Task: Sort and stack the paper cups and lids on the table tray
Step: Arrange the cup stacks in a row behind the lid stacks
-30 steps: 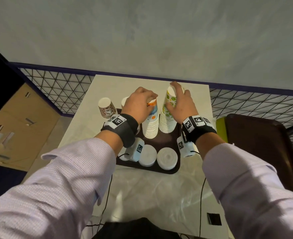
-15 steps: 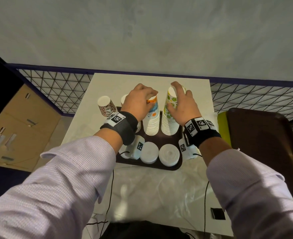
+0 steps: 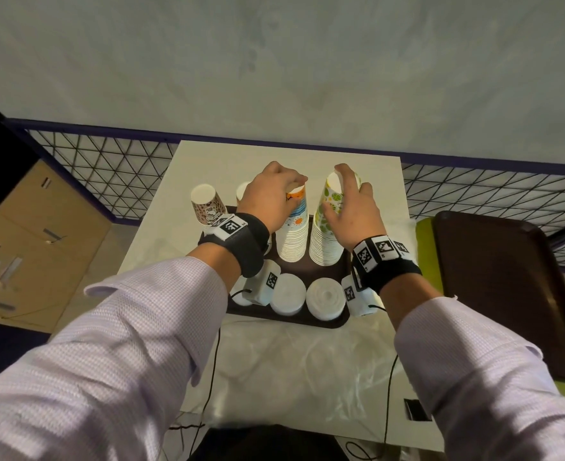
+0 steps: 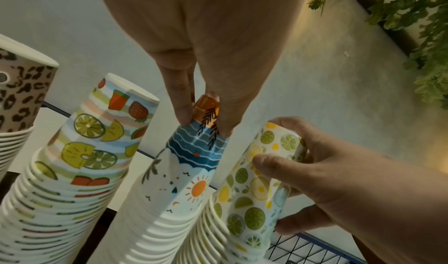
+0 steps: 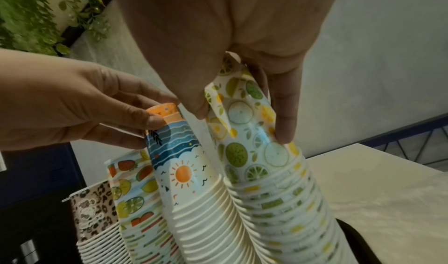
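Several upside-down paper cup stacks stand on the dark tray (image 3: 317, 324). My left hand (image 3: 274, 194) grips the top of the sun-and-sea stack (image 3: 295, 234) (image 4: 184, 174) (image 5: 189, 170). My right hand (image 3: 351, 207) grips the top of the lemon-lime stack (image 3: 327, 234) (image 4: 257, 182) (image 5: 252, 147). The two stacks stand side by side and touch near their bases. To the left rise a fruit-print stack (image 4: 82, 153) (image 5: 130, 187), mostly hidden behind my left hand in the head view, and a leopard-print stack (image 3: 206, 207) (image 4: 17, 95). White lids (image 3: 326, 298) sit in piles along the tray's near edge.
The tray lies on a white table (image 3: 307, 361) covered with clear plastic at the front. A second dark tray (image 3: 507, 294) lies to the right on a green surface. A wire-mesh fence (image 3: 108, 174) runs behind the table, and cardboard boxes (image 3: 35, 241) lie on the left.
The view has shifted slightly; both hands stay on the tops of their stacks, and the two stacks have kept their places on the tray.
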